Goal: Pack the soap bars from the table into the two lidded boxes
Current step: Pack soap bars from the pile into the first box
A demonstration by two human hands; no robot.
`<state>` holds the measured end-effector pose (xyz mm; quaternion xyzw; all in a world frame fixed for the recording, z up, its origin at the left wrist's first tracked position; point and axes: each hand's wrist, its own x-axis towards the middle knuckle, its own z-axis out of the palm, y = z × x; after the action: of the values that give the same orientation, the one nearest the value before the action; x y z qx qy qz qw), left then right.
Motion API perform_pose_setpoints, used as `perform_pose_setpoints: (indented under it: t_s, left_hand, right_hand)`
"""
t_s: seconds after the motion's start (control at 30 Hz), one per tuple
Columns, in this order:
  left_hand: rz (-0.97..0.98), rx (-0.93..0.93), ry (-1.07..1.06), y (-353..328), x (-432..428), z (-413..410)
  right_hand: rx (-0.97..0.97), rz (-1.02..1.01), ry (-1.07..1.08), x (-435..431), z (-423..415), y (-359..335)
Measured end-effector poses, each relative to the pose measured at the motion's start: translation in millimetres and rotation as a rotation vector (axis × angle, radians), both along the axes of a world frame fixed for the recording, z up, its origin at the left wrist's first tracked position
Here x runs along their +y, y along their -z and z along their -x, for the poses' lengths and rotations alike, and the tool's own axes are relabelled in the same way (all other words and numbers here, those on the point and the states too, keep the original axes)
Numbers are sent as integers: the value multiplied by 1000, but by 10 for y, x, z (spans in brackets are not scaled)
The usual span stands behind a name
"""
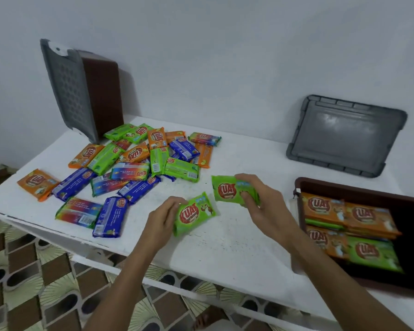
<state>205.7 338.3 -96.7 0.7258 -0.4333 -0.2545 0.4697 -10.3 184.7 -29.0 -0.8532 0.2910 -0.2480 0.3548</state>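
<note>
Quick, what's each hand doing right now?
Left hand: holding a green soap bar.
Right hand: holding another green soap bar.

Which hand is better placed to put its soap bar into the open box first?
The right hand. It grips a green soap bar and is nearer the open box at the right; the left hand, holding the other green bar, is farther away.

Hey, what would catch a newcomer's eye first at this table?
A bright heap of soap bars, orange, green and blue, sprawls over the left of the white table. Nearer, the left hand grips one green bar and the right hand a second green bar. At the right edge an open brown box is part filled with bars.
</note>
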Motion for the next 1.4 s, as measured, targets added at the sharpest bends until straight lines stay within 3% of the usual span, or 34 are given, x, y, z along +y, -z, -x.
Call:
perform_pose_setpoints:
  t_s: [0.23,0.43,0.7,0.8,0.9,1.0,1.1,1.2,1.27,1.33,1.4]
  left_hand:
    - [90,190,65,-314,-302,581]
    - [211,418,88,-610,-576,1136]
    - [224,519,49,-688,-839,1796]
    - [213,519,63,-689,-887,1952]
    - [212,530,94,-691,-907,2041]
    - [212,510,107,-675,-929,2088]
    - [214,481,109,-694,-963,2149]
    - [209,453,117,-724,-991,2202]
    - [213,457,120,-750,-1015,2234]
    - [211,479,132,-795,-1048,2279]
    - [193,510,163,-855,-1100,2341]
  right_hand:
    - [-166,-261,126,-101,968,-415]
    - [-190,-402,210,-233,1796,-635]
    - [-123,-636,160,-280,2116,-401]
    - [-10,-750,150,-383,2094,-156]
    - [206,-614,212,-519,2052,28]
    - [492,-251,157,-565,2008,59]
    - [579,-79,125,-539,2017,93]
    - [547,-12,146,-506,2094,75]
    - [379,4,268,-486,2145,-35]
    - [72,-143,371,-448,2167,-203]
    - [-153,-396,304,-408,2178,-376]
